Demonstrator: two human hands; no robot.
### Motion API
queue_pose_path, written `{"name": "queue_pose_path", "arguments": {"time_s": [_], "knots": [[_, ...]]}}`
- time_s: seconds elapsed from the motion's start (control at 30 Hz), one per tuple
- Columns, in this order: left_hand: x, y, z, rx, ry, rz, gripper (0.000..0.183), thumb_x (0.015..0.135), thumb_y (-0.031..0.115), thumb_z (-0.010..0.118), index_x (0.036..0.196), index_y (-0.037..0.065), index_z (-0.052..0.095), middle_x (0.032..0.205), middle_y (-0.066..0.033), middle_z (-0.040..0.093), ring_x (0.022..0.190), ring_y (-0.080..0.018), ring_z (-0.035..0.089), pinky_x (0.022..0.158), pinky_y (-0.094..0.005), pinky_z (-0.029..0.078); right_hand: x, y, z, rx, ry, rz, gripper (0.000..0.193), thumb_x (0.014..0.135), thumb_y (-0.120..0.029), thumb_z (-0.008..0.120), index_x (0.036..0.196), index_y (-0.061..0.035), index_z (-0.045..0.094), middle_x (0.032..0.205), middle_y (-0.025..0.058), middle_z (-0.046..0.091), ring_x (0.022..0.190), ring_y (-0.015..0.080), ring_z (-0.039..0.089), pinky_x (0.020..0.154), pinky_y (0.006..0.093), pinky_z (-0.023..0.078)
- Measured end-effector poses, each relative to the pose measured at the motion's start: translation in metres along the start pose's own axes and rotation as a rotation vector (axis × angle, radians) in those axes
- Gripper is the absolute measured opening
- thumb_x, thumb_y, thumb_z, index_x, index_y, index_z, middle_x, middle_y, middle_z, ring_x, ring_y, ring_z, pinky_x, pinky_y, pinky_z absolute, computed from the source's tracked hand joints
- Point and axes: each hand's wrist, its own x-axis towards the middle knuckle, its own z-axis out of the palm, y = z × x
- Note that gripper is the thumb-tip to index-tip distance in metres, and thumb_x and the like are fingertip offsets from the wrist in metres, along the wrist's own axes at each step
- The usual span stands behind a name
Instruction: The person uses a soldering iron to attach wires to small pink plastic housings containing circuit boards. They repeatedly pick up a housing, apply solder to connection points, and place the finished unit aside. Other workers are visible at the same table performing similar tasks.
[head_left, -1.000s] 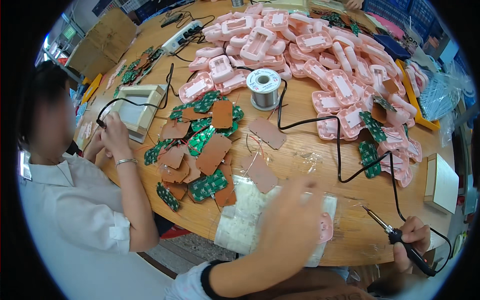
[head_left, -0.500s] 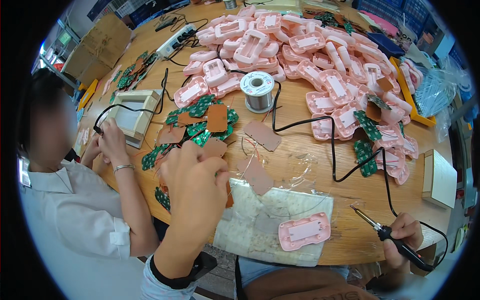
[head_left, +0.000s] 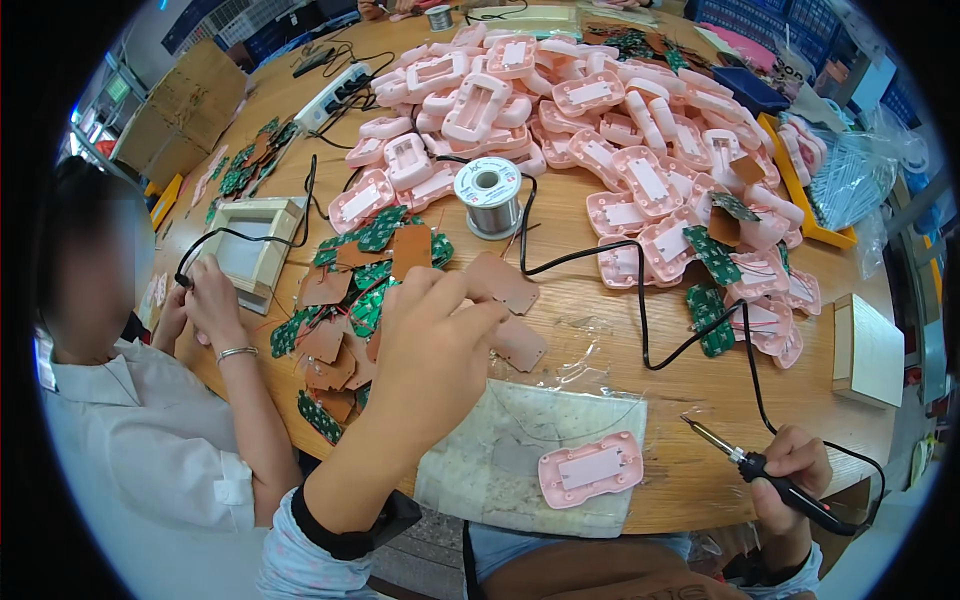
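Since half a second ago the person's left hand [head_left: 430,350] has moved off the heap of circuit boards [head_left: 412,250] and rightward, to two loose brown boards [head_left: 505,284]; the right hand [head_left: 793,470] keeps its hold on the soldering iron [head_left: 752,465]. The left hand's fingers are bent and cover the near edges of those boards; whether they grip one cannot be told. The right hand is wrapped around the iron's black handle, with the tip pointing away and toward the left hand.

Between the two hands, to the right of the left one and closer to the body, a pink shell [head_left: 592,470] lies on a worn pale mat [head_left: 470,470]. The heap of green and brown boards sits just left of and beyond the left hand. Straight beyond that hand stands a solder spool [head_left: 490,208], and behind it spreads a large pile of pink shells [head_left: 480,108]. A black cable [head_left: 645,310] loops between the spool and the right hand. Farther left of the left hand, a co-worker's hands [head_left: 212,305] are near a wooden frame [head_left: 262,209].
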Motion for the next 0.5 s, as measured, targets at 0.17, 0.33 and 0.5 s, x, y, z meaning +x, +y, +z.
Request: {"name": "queue_pose_path", "arguments": {"time_s": [0.17,0.33,0.5], "knots": [[0.002,0.032,0.023,0.408,-0.293,-0.016,0.016,0.07,0.018,0.07,0.073,0.003,0.064,0.082,-0.0073,0.062,0.086,-0.0244,0.053,0.076,-0.0392,0.038,0.001,0.002,0.001,0.005,-0.006,-0.03,0.026,0.071,-0.006,0.07,0.086,-0.0063,0.049,0.067,0.0075,0.049,0.054,0.0136,0.043,0.049,0.0263,0.033],[0.009,0.033,0.02,0.354,-0.088,0.034,0.012,0.07,0.014,0.069,0.072,0.003,0.064,0.082,-0.0081,0.063,0.084,-0.0231,0.055,0.076,-0.0391,0.04,0.0,-0.001,-0.004,0.0,0.014,-0.064,0.027,0.071,-0.006,0.07,0.087,-0.0061,0.048,0.067,0.0083,0.05,0.054,0.0134,0.044,0.05,0.0261,0.033],[0.016,0.013,-0.024,-0.377,0.248,-0.393,0.014,0.085,0.007,0.061,0.075,-0.001,0.065,0.074,-0.0049,0.06,0.072,-0.0112,0.055,0.062,-0.0276,0.04,0.004,-0.005,-0.008,0.03,0.021,-0.049,0.028,0.072,-0.009,0.071,0.088,-0.0065,0.048,0.07,0.0084,0.051,0.055,0.0136,0.044,0.051,0.0259,0.035]]}}
